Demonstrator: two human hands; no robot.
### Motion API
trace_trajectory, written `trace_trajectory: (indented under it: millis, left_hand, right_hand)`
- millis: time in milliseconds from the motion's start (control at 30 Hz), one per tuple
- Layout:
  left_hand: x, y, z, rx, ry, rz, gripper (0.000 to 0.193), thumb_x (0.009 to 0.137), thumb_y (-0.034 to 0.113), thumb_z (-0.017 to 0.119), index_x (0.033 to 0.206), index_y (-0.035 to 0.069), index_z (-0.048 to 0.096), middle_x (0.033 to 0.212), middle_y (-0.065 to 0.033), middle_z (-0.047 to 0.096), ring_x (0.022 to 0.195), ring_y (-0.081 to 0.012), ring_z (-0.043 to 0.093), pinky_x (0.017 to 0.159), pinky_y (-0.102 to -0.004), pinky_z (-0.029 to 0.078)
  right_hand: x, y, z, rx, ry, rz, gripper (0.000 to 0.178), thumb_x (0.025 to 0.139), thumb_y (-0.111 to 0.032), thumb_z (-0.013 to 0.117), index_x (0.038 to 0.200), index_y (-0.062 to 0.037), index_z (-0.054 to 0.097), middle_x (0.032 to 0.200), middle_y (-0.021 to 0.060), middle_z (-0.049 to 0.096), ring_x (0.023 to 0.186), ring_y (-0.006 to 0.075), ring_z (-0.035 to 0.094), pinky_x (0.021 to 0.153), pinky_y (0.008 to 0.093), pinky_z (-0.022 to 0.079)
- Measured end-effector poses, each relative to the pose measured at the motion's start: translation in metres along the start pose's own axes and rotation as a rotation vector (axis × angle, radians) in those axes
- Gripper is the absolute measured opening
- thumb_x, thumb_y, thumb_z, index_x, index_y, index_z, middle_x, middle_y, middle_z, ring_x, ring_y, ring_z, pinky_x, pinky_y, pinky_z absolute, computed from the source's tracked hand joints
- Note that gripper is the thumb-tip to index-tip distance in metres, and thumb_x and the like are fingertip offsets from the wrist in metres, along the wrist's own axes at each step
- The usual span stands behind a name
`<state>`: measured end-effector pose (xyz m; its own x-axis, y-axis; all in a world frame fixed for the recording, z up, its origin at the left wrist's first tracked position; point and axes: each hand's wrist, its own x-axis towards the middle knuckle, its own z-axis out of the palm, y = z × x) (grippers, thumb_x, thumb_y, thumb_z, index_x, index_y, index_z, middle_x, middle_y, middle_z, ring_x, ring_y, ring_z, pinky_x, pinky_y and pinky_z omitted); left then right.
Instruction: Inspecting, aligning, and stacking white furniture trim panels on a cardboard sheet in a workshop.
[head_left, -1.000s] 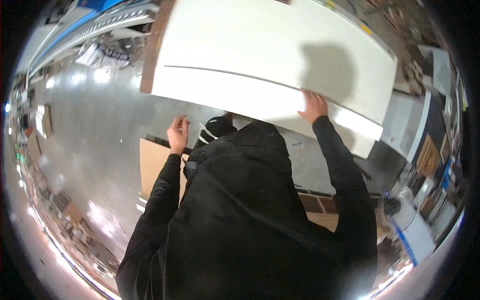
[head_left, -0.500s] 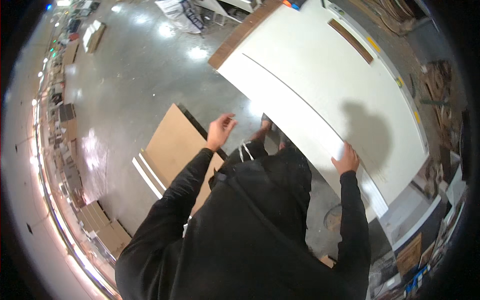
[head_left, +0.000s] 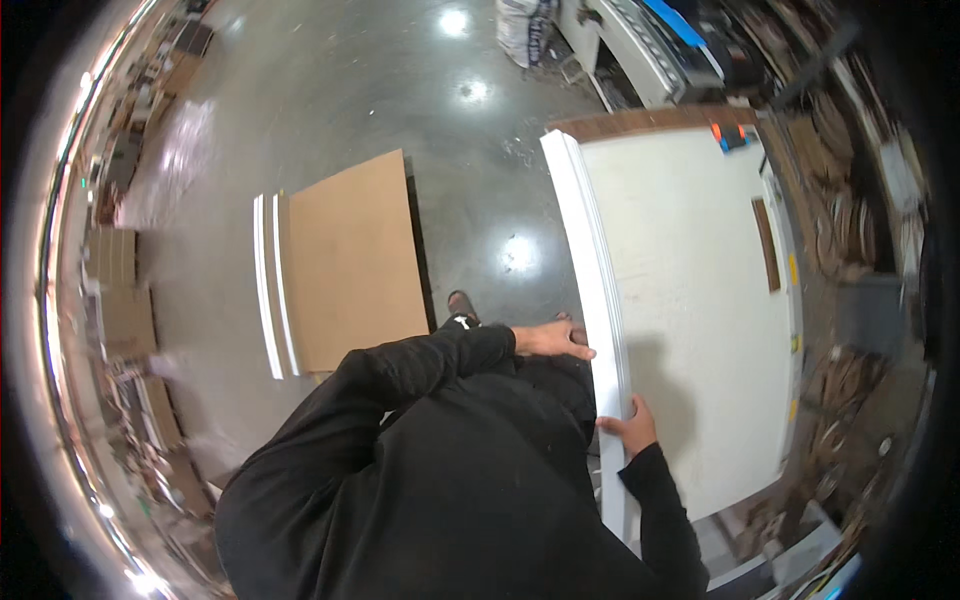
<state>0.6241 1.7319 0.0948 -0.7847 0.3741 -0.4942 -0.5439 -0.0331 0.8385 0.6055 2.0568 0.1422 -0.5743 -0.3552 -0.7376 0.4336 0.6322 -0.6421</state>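
A long white moulding strip [head_left: 590,250] with grooves along its length runs beside the near-left edge of the white-topped table [head_left: 690,260]. My left hand [head_left: 555,340] grips its left side, with the thumb on the strip and the other fingers partly hidden. Closer to me, my right hand [head_left: 632,428] is closed round the strip from the table side. The strip's far end reaches the brown edging [head_left: 660,122] of the table, and its near end passes beside my right forearm.
On the table lie a short brown wood piece [head_left: 766,245] and an orange-and-blue tool [head_left: 730,137]. A large brown board [head_left: 350,265] rests low on the floor at left, with two white strips [head_left: 270,290] beside it. A filled white sack [head_left: 522,32] stands beyond.
My left hand, earlier in the air with nothing in it, has come onto the white strip. The right hand has closed round it, and the strip now looks turned or tilted. My view has swung.
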Motion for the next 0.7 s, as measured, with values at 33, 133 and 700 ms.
trace_trajectory:
  millis: [33, 133, 700]
  left_hand:
    - [0.002, -0.035, -0.005, -0.129, 0.017, 0.035, 0.059, 0.096, 0.043, 0.074, 0.133, -0.002, 0.06, 0.125, -0.0101, 0.064, 0.122, -0.0201, 0.053, 0.108, -0.0346, 0.041]
    - [-0.012, -0.006, 0.01, -0.194, -0.149, 0.047, 0.063, 0.096, 0.05, 0.072, 0.129, -0.002, 0.062, 0.113, -0.0068, 0.066, 0.106, -0.0183, 0.057, 0.091, -0.0324, 0.046]
    - [-0.185, 0.021, -0.066, -0.679, -0.184, 0.272, 0.11, 0.086, 0.058, 0.078, 0.149, -0.015, 0.026, 0.153, -0.026, 0.034, 0.142, -0.0338, 0.039, 0.112, -0.0473, 0.041]
  right_hand:
    - [0.016, 0.012, 0.002, -0.173, 0.031, -0.085, 0.08, 0.063, -0.025, 0.098, 0.124, 0.0047, 0.057, 0.112, 0.0169, 0.07, 0.104, 0.0279, 0.069, 0.093, 0.0393, 0.054]
    - [-0.022, -0.042, 0.009, 0.033, -0.083, 0.061, 0.064, 0.071, -0.007, 0.09, 0.123, 0.0018, 0.055, 0.103, 0.0109, 0.069, 0.095, 0.0226, 0.068, 0.084, 0.038, 0.057]
    - [-0.057, -0.221, 0.146, -0.013, -0.259, 0.251, 0.071, 0.083, -0.023, 0.082, 0.139, 0.0011, 0.046, 0.122, 0.0132, 0.064, 0.107, 0.0256, 0.067, 0.094, 0.0397, 0.056]
